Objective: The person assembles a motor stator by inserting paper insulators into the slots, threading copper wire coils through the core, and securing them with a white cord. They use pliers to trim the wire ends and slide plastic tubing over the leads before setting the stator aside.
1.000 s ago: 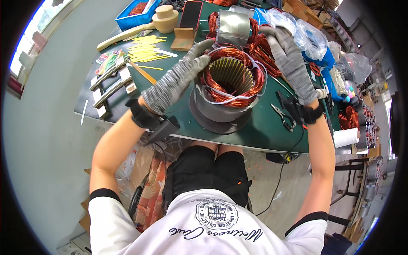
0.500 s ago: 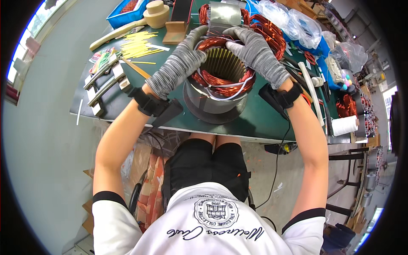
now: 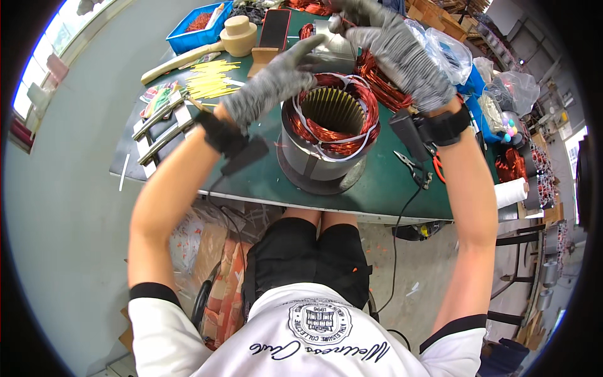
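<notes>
A motor stator (image 3: 314, 154) stands upright on the green table, red copper windings (image 3: 345, 149) round its rim and tied with pale sleeving. Yellow slot liners (image 3: 331, 108) line its bore. My left hand (image 3: 274, 81), in a grey knit glove, hovers at the stator's upper left, fingers stretched and apart. My right hand (image 3: 402, 55), gloved alike, is raised beyond the stator's far right side. Its fingers bend toward the thumb by a thin reddish strand, blurred, and whatever they hold is unclear. Behind, a second silver core (image 3: 336, 45) lies with loose copper coils (image 3: 381, 85) beside it.
On the left are a wooden mallet (image 3: 239, 38), a blue box (image 3: 196, 39), yellow strips (image 3: 212, 80) and a metal-rod rack (image 3: 164, 133). Pliers (image 3: 411, 166) lie right of the stator. Plastic bags (image 3: 449, 53) and a white roll (image 3: 512, 192) sit farther right.
Both hands have come off the windings. My right hand has risen up and away; my left has drawn slightly left. The stator's rim now shows fully, and the pliers have come into sight.
</notes>
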### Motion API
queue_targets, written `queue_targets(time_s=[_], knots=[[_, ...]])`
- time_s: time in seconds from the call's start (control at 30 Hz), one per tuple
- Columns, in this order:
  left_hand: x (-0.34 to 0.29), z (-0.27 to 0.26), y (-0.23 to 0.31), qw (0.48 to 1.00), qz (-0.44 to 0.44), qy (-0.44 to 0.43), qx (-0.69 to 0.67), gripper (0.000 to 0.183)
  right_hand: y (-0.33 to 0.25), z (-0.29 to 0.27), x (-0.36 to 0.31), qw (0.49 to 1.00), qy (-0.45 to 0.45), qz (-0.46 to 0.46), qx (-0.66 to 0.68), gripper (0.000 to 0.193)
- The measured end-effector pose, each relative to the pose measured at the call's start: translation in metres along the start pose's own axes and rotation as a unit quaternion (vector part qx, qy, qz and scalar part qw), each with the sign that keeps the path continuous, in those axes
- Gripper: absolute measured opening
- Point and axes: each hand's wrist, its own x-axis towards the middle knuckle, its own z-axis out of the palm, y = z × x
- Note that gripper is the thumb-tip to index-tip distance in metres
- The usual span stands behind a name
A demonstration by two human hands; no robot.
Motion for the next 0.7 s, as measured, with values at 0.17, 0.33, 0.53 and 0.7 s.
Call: queue_targets(time_s=[0.17,0.33,0.53,0.7], knots=[[0.016,-0.056,0.033,0.957,0.121,-0.112,0.238,0.046,-0.048,-0.034,-0.007,0.990,-0.025,-0.125,0.059,0.041],[-0.088,-0.129,0.110,0.928,0.281,0.168,-0.176,0.037,-0.089,-0.128,-0.070,0.974,0.066,-0.176,0.124,0.037],[-0.133,-0.011,0.003,0.887,-0.109,0.419,0.161,0.030,0.010,-0.108,-0.114,0.919,0.154,0.079,-0.355,0.031],[-0.115,0.064,-0.040,0.830,0.135,0.330,0.428,0.031,0.069,-0.041,-0.099,0.941,-0.015,0.074,-0.331,0.027]])
